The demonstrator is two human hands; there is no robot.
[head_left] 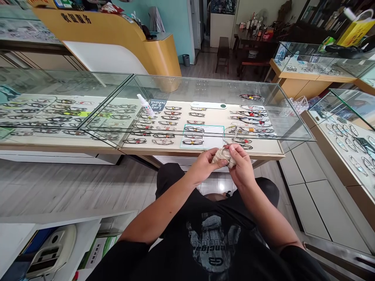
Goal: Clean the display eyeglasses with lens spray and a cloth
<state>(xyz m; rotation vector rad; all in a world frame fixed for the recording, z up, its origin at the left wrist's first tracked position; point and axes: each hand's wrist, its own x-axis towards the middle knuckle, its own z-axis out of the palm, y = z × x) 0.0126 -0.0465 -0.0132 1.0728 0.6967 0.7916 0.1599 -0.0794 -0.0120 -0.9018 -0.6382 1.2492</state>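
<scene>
In front of my lap, a crumpled beige cloth (220, 156) is bunched between my two hands, close to the front edge of the glass display case (202, 154). My left hand (205, 166) pinches the cloth from the left, thumb on top. From the right, my right hand (242, 163) has its fingers closed on the cloth's other side. Thin pale lines like the temples of eyeglasses (235, 133) rise just above my fingers; the rest is hidden by cloth and hands. Rows of eyeglasses (163, 135) lie inside the case, beyond my hands.
A white spray bottle (145, 105) stands on the glass top, left of centre. More display cases (351, 142) flank me on the right. Behind is a yellow counter (117, 29). An open white drawer or shelf (88, 230) with a pale device (51, 249) is at lower left.
</scene>
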